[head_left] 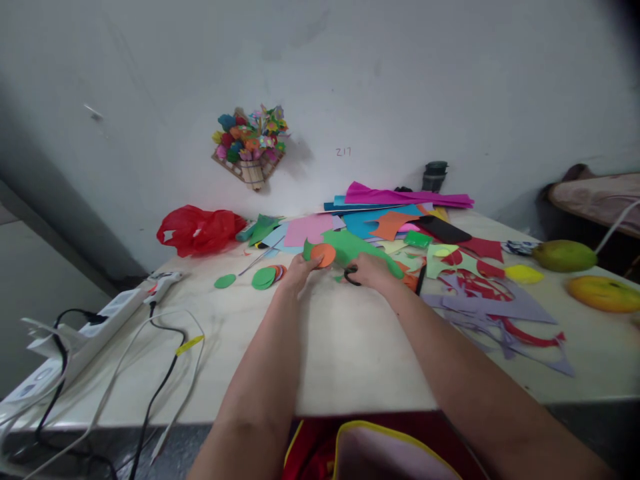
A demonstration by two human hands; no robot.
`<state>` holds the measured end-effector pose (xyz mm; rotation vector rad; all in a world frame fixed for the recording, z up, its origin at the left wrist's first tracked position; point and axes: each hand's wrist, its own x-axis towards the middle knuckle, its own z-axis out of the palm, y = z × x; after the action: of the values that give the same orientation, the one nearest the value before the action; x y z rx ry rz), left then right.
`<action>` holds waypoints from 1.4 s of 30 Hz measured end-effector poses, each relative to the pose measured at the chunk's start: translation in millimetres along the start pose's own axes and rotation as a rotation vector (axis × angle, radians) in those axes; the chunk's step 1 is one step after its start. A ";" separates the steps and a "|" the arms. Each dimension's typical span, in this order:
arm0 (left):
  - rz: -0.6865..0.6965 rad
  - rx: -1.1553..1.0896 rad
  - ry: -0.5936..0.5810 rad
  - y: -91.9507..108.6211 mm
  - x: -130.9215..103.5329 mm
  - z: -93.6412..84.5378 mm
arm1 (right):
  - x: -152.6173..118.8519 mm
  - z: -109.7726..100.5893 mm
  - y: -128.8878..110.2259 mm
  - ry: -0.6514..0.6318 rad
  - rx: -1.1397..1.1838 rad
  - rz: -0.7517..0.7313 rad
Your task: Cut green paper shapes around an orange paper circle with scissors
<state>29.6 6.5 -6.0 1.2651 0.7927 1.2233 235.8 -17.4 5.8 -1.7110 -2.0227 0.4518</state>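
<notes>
My left hand [299, 271] is closed on an orange paper circle [324, 255], which lies against a green paper sheet [350, 245]. Black-handled scissors [352, 275] are in my right hand [371, 269], its fingers wrapped round the handles; the blades are hard to make out near the green sheet. Left of my left hand, green circles [263, 278] overlap some orange ones [281, 271], and a single green circle [225, 281] lies further left.
A red plastic bag [200, 230] and a power strip [107, 313] with cables are on the left. Coloured sheets [385, 220] lie at the back. Purple scraps [500, 308], a black phone-like object [443, 229] and two mangoes [605, 293] are on the right.
</notes>
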 end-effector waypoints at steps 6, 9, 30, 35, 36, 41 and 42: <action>0.021 0.051 -0.018 -2.5 1.8 1.2 | 5.2 -1.8 13.7 -0.134 0.081 -0.043; 0.020 0.062 -0.030 -5.1 2.7 0.6 | 4.4 -4.6 17.4 -0.123 0.194 -0.036; -0.210 0.316 -0.247 8.6 -11.0 24.7 | 2.8 8.2 6.4 0.085 0.332 -0.206; -0.156 0.113 -0.145 3.0 -7.5 27.7 | 1.2 8.8 -1.4 0.152 0.425 -0.132; -0.148 0.076 -0.107 1.1 -6.3 28.7 | 1.3 9.1 -3.4 0.168 0.458 -0.101; -0.173 -0.024 -0.034 -7.2 -2.5 35.6 | 3.4 12.7 -11.3 0.216 0.626 -0.001; -0.167 -0.044 -0.035 -8.1 -2.5 37.1 | 3.8 13.8 -12.4 0.228 0.652 0.010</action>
<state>65.9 -4.6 -7.2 1.1582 0.8248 1.0756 217.6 -15.3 1.0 -1.2958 -1.4794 0.7782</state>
